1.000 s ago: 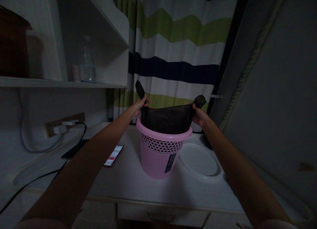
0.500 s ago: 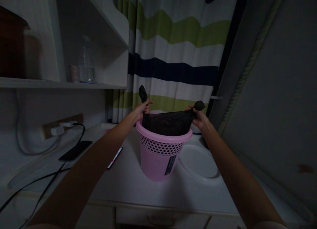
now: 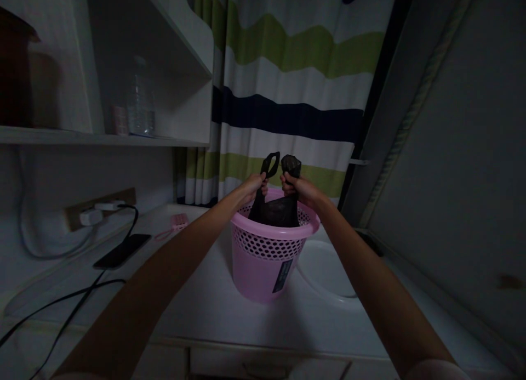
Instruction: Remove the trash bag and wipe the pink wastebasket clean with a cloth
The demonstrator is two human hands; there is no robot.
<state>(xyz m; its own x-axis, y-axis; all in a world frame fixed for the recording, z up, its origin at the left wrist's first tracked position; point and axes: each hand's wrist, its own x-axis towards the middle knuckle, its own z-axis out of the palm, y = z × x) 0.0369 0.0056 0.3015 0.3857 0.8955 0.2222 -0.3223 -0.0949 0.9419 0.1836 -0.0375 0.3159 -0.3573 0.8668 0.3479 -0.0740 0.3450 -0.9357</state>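
Note:
A black plastic bag (image 3: pixel 278 211) hangs down into a pink trash bin (image 3: pixel 257 270) with a perforated band under its rim. My left hand (image 3: pixel 255 187) is closed round one handle of the bag, whose loop sticks up above the fingers. Close beside it, my right hand (image 3: pixel 299 187) grips the other handle, bunched at the top. Both hands are above the bin's rim, near its middle. The lower part of the bag is hidden inside the bin.
Right of the bin lies a white round lid (image 3: pixel 326 270) on the white desk (image 3: pixel 205 308). To the left are a black phone (image 3: pixel 122 251), a pink small device (image 3: pixel 179 221) and cables from a power strip (image 3: pixel 109 205). A plastic bottle (image 3: pixel 141 106) stands on the shelf.
My hands have come together from the two sides of the bin toward its middle, drawing the bag's handles close. The stretched bag opening is now narrower.

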